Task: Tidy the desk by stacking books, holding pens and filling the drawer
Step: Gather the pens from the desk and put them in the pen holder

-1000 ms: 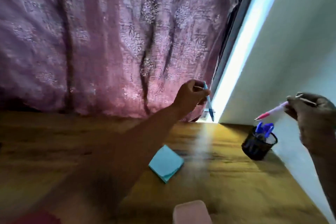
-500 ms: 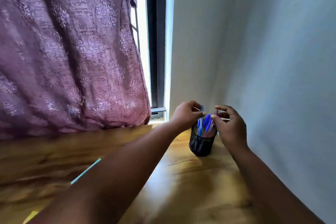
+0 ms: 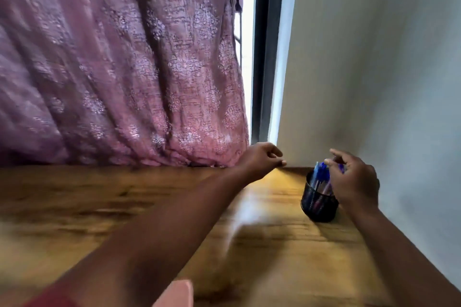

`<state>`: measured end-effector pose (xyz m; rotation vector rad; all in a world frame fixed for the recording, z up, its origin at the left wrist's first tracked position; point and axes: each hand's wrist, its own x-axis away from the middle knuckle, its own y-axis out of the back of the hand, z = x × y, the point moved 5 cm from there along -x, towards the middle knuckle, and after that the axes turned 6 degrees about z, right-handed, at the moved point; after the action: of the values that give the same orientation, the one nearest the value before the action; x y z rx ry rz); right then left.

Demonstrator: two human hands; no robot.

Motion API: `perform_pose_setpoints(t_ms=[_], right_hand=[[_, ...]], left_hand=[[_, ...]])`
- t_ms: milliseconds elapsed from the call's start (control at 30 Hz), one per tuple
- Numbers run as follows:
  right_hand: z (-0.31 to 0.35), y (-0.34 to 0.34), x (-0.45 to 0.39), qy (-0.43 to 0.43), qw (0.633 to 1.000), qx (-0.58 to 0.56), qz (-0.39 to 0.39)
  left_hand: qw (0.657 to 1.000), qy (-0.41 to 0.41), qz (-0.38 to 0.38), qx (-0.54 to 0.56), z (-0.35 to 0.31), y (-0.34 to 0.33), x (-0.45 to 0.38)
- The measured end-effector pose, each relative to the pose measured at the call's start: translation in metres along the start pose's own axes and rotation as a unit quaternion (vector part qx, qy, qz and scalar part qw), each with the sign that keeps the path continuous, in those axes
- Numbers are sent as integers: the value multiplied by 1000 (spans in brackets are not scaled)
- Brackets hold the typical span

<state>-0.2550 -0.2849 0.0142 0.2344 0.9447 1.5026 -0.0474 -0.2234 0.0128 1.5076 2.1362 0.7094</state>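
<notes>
A black mesh pen holder stands on the wooden desk near the right wall, with several blue pens upright in it. My right hand hovers right beside and over the holder, fingers relaxed and spread, its fingertips close to the pen tops. My left hand is to the left of the holder, above the desk's far edge, fingers loosely curled and holding nothing.
A mauve patterned curtain hangs along the back of the desk. A window frame and a pale wall close off the right side. A pink object lies at the near edge.
Both pens went from my hands into the holder. My left hand has drawn away to the left, and my right hand has opened beside the holder.
</notes>
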Motion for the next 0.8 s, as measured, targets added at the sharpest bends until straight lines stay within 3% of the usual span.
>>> perform_pose_setpoints(t_ms=[200, 433, 600, 800], right_hand=[[117, -46, 26, 91, 993, -68, 43], [281, -136, 104, 239, 953, -84, 166], [382, -204, 190, 341, 898, -70, 269], [486, -320, 299, 449, 801, -100, 384]], left_hand=[[994, 50, -37, -92, 69, 119, 83], [970, 145, -132, -145, 182, 270, 235], [925, 245, -145, -251, 279, 373, 354], [906, 329, -57, -260, 402, 444, 463]])
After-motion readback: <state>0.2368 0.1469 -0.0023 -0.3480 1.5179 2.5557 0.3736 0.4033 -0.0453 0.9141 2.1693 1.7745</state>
